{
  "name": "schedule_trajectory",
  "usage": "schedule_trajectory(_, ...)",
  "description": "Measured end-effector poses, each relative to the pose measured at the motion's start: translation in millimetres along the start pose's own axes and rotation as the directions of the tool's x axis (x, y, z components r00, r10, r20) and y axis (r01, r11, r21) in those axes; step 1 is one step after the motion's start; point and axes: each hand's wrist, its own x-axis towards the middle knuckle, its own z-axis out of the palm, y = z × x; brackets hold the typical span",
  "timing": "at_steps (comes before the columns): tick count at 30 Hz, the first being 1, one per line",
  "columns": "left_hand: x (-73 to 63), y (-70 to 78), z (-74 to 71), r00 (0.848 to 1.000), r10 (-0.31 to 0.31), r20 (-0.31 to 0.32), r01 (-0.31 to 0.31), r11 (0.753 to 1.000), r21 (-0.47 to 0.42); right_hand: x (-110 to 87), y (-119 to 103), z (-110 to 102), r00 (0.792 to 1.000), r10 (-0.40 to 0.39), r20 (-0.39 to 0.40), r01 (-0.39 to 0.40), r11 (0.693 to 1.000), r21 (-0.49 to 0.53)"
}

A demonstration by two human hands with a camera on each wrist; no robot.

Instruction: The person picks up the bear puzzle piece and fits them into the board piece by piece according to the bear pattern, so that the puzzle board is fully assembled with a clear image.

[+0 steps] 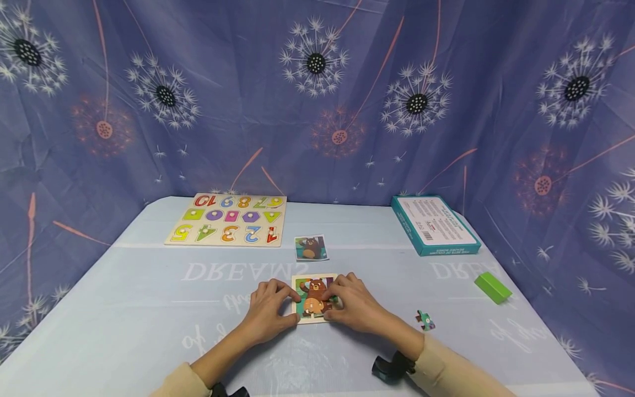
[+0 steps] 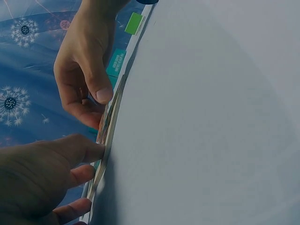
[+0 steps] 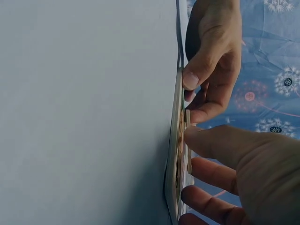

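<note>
A small wooden puzzle board [image 1: 317, 319] with a brown bear picture [image 1: 315, 292] lies on the table in front of me. My left hand [image 1: 270, 311] grips its left side, thumb near the lower left corner and fingertips higher on the edge. Over the board's right part, my right hand [image 1: 358, 303] pinches a thin puzzle piece [image 3: 189, 161] between thumb and fingers; its edge stands slightly above the board in the right wrist view. Most of that piece's picture is hidden by the fingers. A loose puzzle piece [image 1: 425, 320] lies to the right of my right hand.
Behind the board lies a bear picture card [image 1: 311, 248]. A wooden number-and-shape board [image 1: 225, 220] is at the back left, and a teal box [image 1: 436, 226] at the back right. A green block [image 1: 493, 288] sits near the table's right edge. Patterned cloth [image 1: 317, 138] hangs behind.
</note>
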Motion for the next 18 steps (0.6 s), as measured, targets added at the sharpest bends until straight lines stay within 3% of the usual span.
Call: schedule_trajectory(18, -0.1, 2.4, -0.2, 1.0, 0.0, -0.008, 0.0, 1.0, 0.008, 2.8, -1.4, 4.6, 1.0, -0.003, 0.002, 0.003, 1.0, -0.023)
